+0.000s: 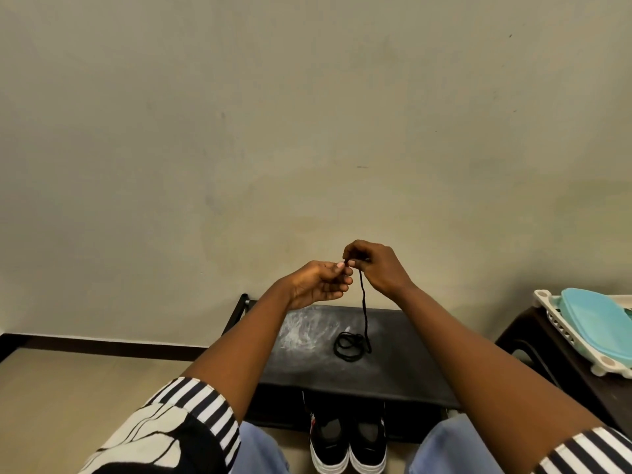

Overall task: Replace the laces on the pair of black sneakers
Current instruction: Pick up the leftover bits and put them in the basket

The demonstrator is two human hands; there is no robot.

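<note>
I am sitting before a low black bench [393, 378] against a plain beige wall, arms stretched forward. My right hand [379, 268] pinches the top end of a thin black cord shoelace [363, 302] between curled thumb and fingers, holding it up at twelve o'clock. My left hand [319, 282], touching it at nine o'clock, curls its fingertips onto the same lace tip. The lace hangs straight down, and its remainder lies coiled on the bench top. The pair of black canvas sneakers with white soles [347, 443] sits on the floor at six o'clock, partly under the bench between my knees. I judge I am readying a lace end; next calls for lifting a sneaker and finding its lowest eyelet.
</note>
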